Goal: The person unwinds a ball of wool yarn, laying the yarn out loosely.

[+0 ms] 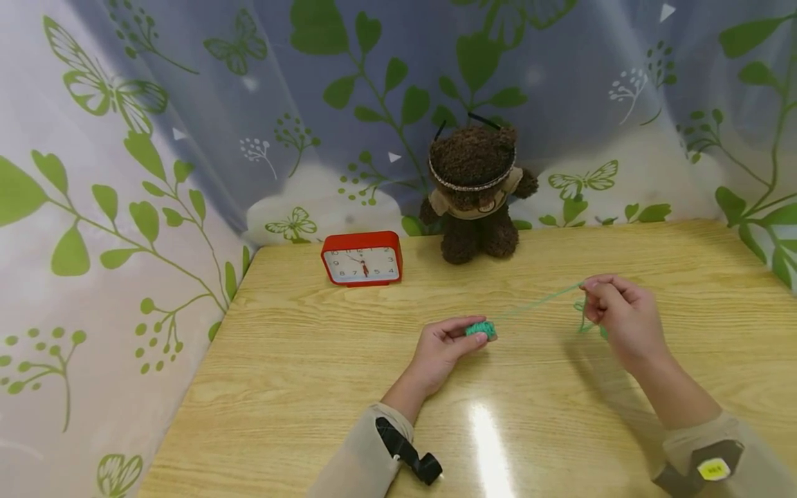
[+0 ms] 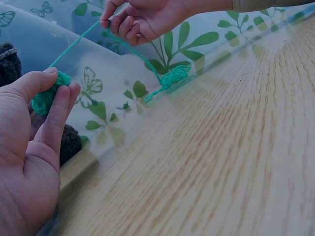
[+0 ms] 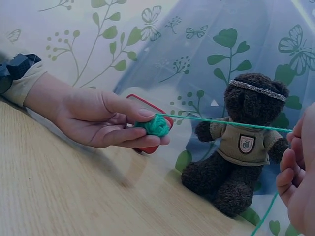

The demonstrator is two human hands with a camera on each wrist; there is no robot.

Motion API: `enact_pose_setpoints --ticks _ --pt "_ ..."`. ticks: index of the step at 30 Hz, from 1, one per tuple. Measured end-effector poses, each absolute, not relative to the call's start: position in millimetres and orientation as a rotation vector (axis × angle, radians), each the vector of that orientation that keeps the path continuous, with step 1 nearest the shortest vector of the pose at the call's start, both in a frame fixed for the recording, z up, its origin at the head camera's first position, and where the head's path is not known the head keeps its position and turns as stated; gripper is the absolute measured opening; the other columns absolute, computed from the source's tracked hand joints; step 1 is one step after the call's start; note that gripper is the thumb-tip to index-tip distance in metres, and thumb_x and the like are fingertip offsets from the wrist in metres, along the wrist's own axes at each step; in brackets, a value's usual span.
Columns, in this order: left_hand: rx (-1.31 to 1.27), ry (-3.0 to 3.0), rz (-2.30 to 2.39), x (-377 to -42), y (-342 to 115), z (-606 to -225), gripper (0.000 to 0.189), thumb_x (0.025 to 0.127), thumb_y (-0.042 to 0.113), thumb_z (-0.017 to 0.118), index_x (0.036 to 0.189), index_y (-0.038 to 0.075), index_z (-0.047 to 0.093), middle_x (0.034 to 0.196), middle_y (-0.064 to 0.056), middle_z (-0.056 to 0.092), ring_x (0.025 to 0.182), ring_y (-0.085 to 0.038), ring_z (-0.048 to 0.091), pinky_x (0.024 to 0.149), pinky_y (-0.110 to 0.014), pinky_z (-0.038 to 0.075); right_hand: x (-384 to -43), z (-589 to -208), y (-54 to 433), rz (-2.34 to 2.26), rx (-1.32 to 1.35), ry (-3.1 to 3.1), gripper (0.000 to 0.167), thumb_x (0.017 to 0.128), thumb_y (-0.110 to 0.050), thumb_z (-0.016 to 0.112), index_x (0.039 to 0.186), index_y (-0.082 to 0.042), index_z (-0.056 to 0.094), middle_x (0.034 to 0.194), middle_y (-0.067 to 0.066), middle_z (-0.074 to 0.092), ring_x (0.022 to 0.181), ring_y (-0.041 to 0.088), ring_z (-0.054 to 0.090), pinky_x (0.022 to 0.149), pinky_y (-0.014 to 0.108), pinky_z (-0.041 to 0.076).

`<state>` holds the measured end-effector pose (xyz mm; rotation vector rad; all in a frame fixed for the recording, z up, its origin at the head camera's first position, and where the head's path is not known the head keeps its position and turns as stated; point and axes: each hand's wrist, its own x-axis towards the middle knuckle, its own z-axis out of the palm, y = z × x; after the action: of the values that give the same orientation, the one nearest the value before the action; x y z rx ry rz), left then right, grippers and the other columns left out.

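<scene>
My left hand point(image 1: 438, 349) pinches a small wound ball of green yarn point(image 1: 481, 330) between thumb and fingers, over the wooden table. From the ball a strand of yarn point(image 3: 221, 122) runs taut to my right hand point(image 1: 625, 318), which pinches it between thumb and forefinger, higher and to the right. Below the right hand the strand hangs down to a loose tangle of green yarn point(image 2: 175, 76) lying on the table, as the left wrist view shows. In the head view most of that tangle is hidden behind the right hand.
A red alarm clock point(image 1: 362, 259) stands toward the back left of the wooden table point(image 1: 299, 366). Behind the hands a dark brown teddy bear point(image 3: 241, 142) sits against a curtain point(image 1: 386, 138) printed with leaves and butterflies.
</scene>
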<state>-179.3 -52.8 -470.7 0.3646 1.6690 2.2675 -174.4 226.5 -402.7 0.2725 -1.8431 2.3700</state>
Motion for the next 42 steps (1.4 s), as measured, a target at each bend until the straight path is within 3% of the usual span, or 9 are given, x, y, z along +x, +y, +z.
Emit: enact_pose_setpoints --ticks 14,21,36,42 --pt "0.351 1.670 2.284 -178.5 -52.3 -470.4 0.038 0.091 0.000 0.070 0.128 -0.007 0.063 0.108 -0.006 0.076 0.096 -0.009 0.073 0.086 -0.022 0.061 -176.9 -400.1 232.4 2.402 0.242 -1.721 0.027 0.102 0.001 0.049 0.085 -0.003 0.069 0.073 0.000 0.057 0.062 0.014 0.045 0.052 0.022 0.041" --pt "0.360 1.642 2.286 -178.0 -53.5 -469.8 0.039 0.093 0.000 0.068 0.130 -0.009 0.061 0.109 -0.002 0.075 0.097 -0.010 0.073 0.093 -0.029 0.060 -177.9 -398.3 237.7 2.399 0.206 -1.694 0.027 0.102 0.000 0.048 0.084 -0.003 0.068 0.072 0.001 0.053 0.062 0.014 0.043 0.052 0.024 0.038" --pt "0.331 1.673 2.278 -178.0 -52.9 -470.5 0.039 0.094 0.001 0.066 0.131 -0.010 0.059 0.116 -0.017 0.072 0.098 -0.010 0.073 0.091 -0.028 0.060 -178.6 -390.2 247.1 2.412 0.182 -1.570 0.029 0.101 0.003 0.047 0.081 0.001 0.068 0.073 0.003 0.054 0.061 0.015 0.043 0.051 0.024 0.038" --pt "0.332 1.637 2.285 -178.4 -52.1 -468.1 0.041 0.094 -0.001 0.065 0.133 -0.011 0.056 0.115 -0.013 0.073 0.098 -0.009 0.073 0.093 -0.026 0.059 -180.8 -387.8 249.1 2.449 0.184 -1.466 0.029 0.100 0.007 0.047 0.079 0.005 0.067 0.074 0.005 0.057 0.059 0.015 0.044 0.050 0.023 0.038"
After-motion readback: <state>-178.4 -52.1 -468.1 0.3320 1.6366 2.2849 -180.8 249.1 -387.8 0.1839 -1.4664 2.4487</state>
